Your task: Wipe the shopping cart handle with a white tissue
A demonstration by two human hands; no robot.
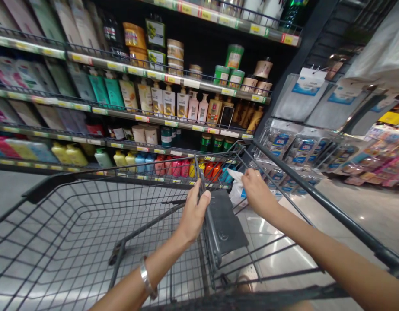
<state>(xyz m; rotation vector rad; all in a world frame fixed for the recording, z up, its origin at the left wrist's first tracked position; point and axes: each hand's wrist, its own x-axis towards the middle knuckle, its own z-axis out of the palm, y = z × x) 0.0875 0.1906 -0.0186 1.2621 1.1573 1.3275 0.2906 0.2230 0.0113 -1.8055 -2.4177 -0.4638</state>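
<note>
over the child seat (227, 222) of the cart (56, 224), the white packet (235, 191) sits in the right hand (257, 192), fingers closed around it; the left hand (194, 214) clamps the upright wire flap (199, 172).

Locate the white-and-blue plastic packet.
Head view, right of centre: the white-and-blue plastic packet is held in the right hand, above the dark plastic seat flap of the black wire cart.

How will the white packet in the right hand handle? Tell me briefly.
The white packet looks floppy: it sags, creased, below the right hand. It is probably light, since a loose pinch holds it. Being soft-sided, it is unlikely to roll.
</note>
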